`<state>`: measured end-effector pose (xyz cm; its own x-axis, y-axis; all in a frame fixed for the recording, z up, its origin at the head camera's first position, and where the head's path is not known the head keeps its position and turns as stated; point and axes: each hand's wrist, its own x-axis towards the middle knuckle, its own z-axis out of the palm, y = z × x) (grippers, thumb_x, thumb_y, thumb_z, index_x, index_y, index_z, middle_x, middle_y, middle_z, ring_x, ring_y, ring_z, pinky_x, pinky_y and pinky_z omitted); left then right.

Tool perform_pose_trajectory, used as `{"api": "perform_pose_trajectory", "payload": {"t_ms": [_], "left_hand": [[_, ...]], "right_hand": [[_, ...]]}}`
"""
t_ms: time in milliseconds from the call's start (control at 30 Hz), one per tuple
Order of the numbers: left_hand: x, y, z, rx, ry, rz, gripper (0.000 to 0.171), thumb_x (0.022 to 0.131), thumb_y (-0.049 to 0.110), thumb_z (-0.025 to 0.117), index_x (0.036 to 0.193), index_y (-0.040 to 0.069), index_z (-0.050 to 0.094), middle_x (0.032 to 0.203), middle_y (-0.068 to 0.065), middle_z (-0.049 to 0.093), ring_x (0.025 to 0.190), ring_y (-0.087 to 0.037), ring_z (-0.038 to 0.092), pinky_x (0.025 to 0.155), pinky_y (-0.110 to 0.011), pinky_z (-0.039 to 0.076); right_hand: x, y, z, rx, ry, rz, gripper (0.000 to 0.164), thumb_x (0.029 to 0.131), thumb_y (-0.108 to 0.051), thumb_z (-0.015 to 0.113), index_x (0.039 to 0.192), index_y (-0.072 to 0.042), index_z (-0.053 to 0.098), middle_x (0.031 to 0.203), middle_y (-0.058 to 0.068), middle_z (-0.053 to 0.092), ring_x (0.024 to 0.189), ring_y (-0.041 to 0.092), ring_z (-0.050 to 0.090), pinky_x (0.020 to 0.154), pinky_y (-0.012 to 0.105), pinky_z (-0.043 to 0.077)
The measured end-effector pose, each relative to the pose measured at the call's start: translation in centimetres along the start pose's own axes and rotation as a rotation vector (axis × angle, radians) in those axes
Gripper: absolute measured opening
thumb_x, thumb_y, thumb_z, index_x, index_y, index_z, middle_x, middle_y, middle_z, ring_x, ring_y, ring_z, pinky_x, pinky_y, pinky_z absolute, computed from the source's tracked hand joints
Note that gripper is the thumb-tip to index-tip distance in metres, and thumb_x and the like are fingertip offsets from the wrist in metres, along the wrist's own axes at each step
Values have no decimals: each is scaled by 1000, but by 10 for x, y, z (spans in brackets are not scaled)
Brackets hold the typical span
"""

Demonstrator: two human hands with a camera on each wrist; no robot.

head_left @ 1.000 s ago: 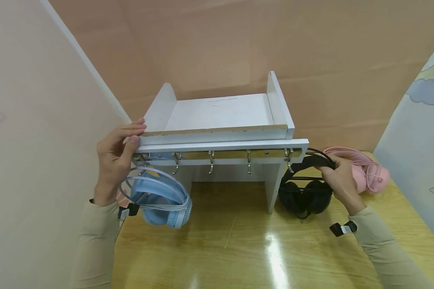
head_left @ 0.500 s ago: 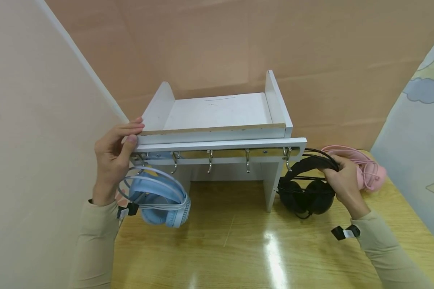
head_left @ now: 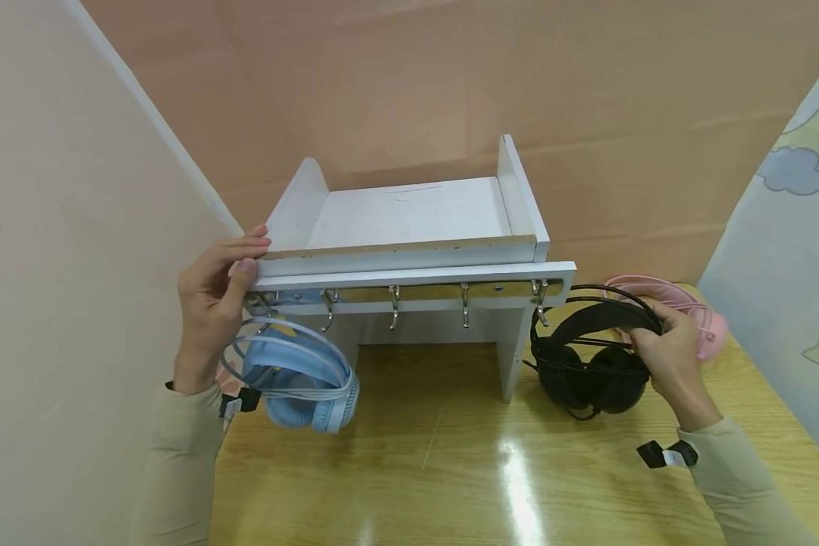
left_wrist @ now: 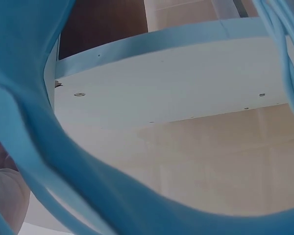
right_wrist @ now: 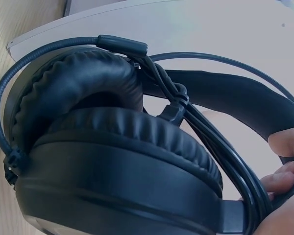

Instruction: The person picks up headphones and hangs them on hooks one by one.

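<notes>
In the head view my left hand (head_left: 211,296) grips the left end of the white shelf (head_left: 409,216), thumb at the front rail and fingers over the top. Under that end, light blue headphones (head_left: 293,360) hang from the leftmost hook. Their blue band (left_wrist: 78,166) fills much of the left wrist view. My right hand (head_left: 669,356) grips the headband of black headphones (head_left: 590,371) to the right of the shelf. The right wrist view shows their padded ear cups (right_wrist: 122,161), a thin microphone boom and bundled cable, with fingers around the band.
Several metal hooks (head_left: 394,307) line the shelf's front rail. Pink headphones (head_left: 710,326) lie on the wooden table (head_left: 450,485) behind my right hand. A patterned panel (head_left: 798,265) stands at the right, a pale wall (head_left: 75,303) at the left.
My right hand has moved right and slightly toward me with the black headphones, widening their gap from the shelf's right side. My left hand stays on the shelf.
</notes>
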<state>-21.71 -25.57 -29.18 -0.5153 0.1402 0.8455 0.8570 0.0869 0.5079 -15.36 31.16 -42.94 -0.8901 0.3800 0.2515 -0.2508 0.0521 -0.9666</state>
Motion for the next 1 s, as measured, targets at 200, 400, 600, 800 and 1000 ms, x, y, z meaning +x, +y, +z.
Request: {"api": "perform_pose_trajectory", "payload": {"t_ms": [200, 400, 600, 800, 1000], "left_hand": [[0, 0, -2, 32, -17, -4, 18, 101, -10, 60, 112, -21, 69, 119, -10, 79, 133, -27, 68, 119, -33, 50], [2, 1, -3, 34, -20, -6, 18, 101, -9, 60, 112, -20, 69, 119, -10, 79, 134, -27, 68, 120, -34, 49], [4, 0, -2, 35, -25, -4, 18, 101, -8, 61, 112, -20, 69, 119, -10, 78, 134, -27, 68, 119, -34, 50], [3, -1, -2, 46, -29, 5, 19, 102, -6, 61, 112, -20, 68, 120, -9, 78, 134, -27, 68, 118, -34, 50], [4, 0, 0, 52, -25, 25, 19, 102, -6, 60, 111, -21, 68, 120, -10, 78, 134, -27, 68, 118, -33, 51]], "right_hand": [[-13, -7, -8, 96, 43, 7, 42, 87, 20, 54, 83, -14, 79, 56, -6, 57, 44, 4, 49, 40, 16, 41], [-23, -16, -10, 217, 59, -25, 36, 91, 23, 55, 81, -4, 77, 54, -2, 58, 41, 6, 49, 38, 17, 39], [-29, -26, -14, 333, 70, -18, 37, 92, 25, 50, 74, 0, 70, 59, -2, 57, 43, 7, 48, 36, 19, 34], [-35, -34, -15, 415, 38, -69, 33, 95, 24, 50, 72, 5, 64, 58, 0, 50, 43, 17, 29, 40, 32, 13], [-42, -39, -19, 476, -51, -159, 32, 95, 28, 45, 74, 10, 60, 59, 3, 44, 49, 23, 18, 45, 33, 7]]}}
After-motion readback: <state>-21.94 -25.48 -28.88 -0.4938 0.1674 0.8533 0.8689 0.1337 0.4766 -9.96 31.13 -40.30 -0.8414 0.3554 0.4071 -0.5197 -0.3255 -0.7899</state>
